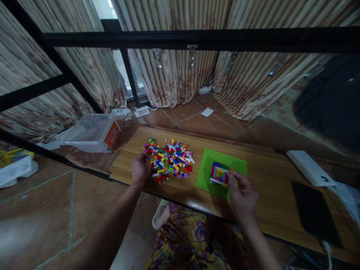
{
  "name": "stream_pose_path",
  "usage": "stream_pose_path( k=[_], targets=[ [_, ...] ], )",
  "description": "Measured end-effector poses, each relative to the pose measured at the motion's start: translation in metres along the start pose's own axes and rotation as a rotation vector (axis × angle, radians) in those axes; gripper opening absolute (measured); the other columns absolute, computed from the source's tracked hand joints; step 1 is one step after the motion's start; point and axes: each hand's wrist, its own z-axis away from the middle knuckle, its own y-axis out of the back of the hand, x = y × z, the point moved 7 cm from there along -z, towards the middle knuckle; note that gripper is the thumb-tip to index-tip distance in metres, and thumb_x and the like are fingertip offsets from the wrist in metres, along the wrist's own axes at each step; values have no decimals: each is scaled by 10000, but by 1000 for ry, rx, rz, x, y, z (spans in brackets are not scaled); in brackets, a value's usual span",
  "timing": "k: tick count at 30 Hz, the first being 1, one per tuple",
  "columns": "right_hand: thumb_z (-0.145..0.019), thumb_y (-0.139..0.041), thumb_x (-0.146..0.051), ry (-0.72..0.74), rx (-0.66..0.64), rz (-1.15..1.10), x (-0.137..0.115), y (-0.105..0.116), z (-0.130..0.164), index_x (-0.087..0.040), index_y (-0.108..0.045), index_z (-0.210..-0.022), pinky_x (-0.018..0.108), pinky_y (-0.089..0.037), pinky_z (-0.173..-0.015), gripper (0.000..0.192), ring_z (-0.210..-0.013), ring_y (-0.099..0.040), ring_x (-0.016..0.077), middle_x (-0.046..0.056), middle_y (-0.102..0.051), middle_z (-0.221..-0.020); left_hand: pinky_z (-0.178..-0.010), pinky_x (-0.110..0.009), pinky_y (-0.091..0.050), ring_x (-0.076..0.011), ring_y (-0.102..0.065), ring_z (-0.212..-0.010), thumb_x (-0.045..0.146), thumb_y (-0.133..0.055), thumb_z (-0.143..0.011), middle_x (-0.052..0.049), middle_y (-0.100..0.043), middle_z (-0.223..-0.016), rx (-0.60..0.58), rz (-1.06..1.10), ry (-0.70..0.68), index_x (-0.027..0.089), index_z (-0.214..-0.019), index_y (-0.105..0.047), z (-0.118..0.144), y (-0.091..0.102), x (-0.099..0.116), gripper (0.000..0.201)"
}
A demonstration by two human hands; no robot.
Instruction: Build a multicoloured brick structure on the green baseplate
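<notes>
Multicoloured brick build (219, 174) sits on green baseplate (222, 167), mid-table (270, 176). Right hand (242, 194) fingers touch its near right edge; grip unclear. Left hand (140, 168), curled shut, rests against loose brick pile (169, 159). Clear tub (91, 133) on the floor beyond.

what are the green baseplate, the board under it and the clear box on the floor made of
Green baseplate: likely moulded plastic, matte, evenly coloured. Board: wood or wood-look laminate, with visible grain streaks and a slight sheen. Clear box: transparent plastic; the floor shows through its walls.

Multicoloured bricks (169, 159), green baseplate (209, 170), striped curtains (168, 71).
</notes>
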Motion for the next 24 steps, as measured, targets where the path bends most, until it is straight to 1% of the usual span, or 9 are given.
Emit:
stream_pose_path(
  k=[5,7,9,13,17,21,24],
  targets=[
    [-868,-557,-392,148,-290,94,-26,-51,51,-221,-693,-956,335,-491,-833,236,-884,-653,186,49,-715,-975,-798,-329,-445,-221,-590,-833,148,-463,-772,-64,-656,-815,1,-8,12,207,-761,-633,1,-1,-2,180],
    [-888,-528,-359,206,-395,144,-32,-68,64,-230,-685,-968,332,-489,-842,218,-910,-647,185,42,-708,-979,-798,-328,-444,-220,-591,-837,139,-464,-768,-63,-655,-812,-4,0,8,206,-767,-634,1,-1,-1,182],
    [-903,-498,-325,251,-465,198,-33,-81,70,-235,-677,-987,336,-485,-851,217,-931,-641,188,41,-702,-987,-799,-329,-446,-220,-593,-840,132,-464,-770,-62,-656,-810,-10,10,10,207,-772,-634,2,-1,-1,185],
    [-916,-464,-282,369,-485,253,-36,-97,68,-238,-661,-1006,343,-479,-858,221,-937,-632,193,45,-693,-993,-802,-339,-448,-230,-594,-848,141,-475,-780,-65,-657,-813,-21,6,32,211,-769,-630,2,-1,-1,171],
    [-905,-484,-272,497,-497,316,-41,-114,66,-230,-654,-1005,346,-467,-857,201,-946,-603,206,50,-679,-987,-809,-339,-447,-226,-592,-852,141,-470,-790,-65,-658,-833,-20,13,37,215,-780,-628,3,-1,-1,175],
    [-885,-532,-277,552,-521,383,-44,-132,69,-219,-651,-1016,344,-450,-857,187,-950,-572,219,54,-662,-967,-815,-334,-444,-224,-591,-866,138,-470,-791,-63,-656,-837,-13,30,41,217,-784,-628,3,0,0,177],
    [-875,-554,-269,590,-532,405,-47,-141,71,-214,-647,-1059,341,-437,-871,213,-950,-558,218,53,-654,-981,-812,-332,-440,-223,-591,-861,132,-470,-790,-61,-654,-818,-23,29,49,216,-766,-623,3,0,1,175]
  ],
)
